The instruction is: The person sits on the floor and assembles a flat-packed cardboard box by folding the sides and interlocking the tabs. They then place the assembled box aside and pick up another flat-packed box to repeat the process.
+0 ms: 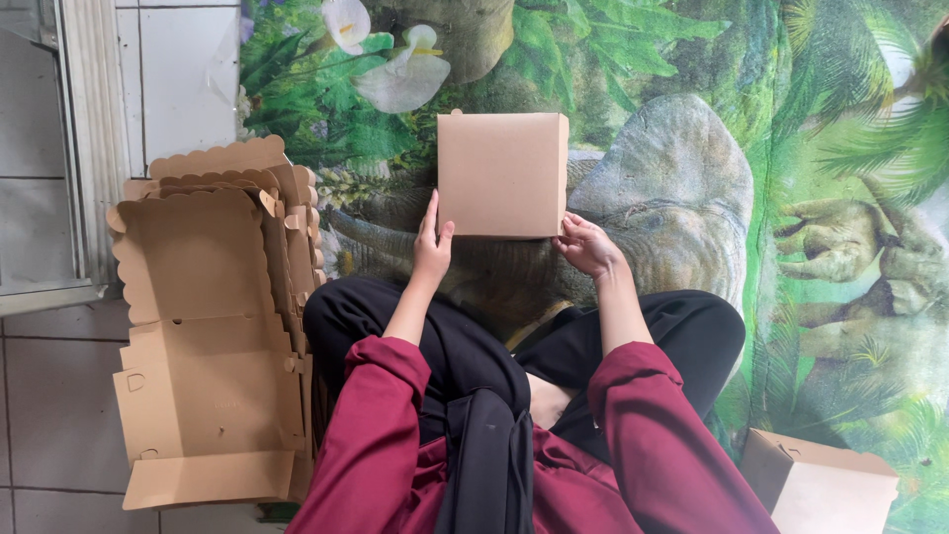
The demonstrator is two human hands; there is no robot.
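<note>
Head view. Nearest: maroon sleeves (376, 435) and black trousers (474, 346) of a person seated cross-legged. Left hand (431, 247), fingers flat against the near-left edge of a folded brown cardboard box (502, 174); right hand (587, 244), fingers curled, pinching its near-right corner, apparently to steady it. The box stands closed on a jungle-print mat (692, 119), just beyond the knees. Left: stack of flat, scallop-edged box blanks (208, 336) on tiled floor (40, 396). Near right: another finished brown box (825, 485). No labels visible.
</note>
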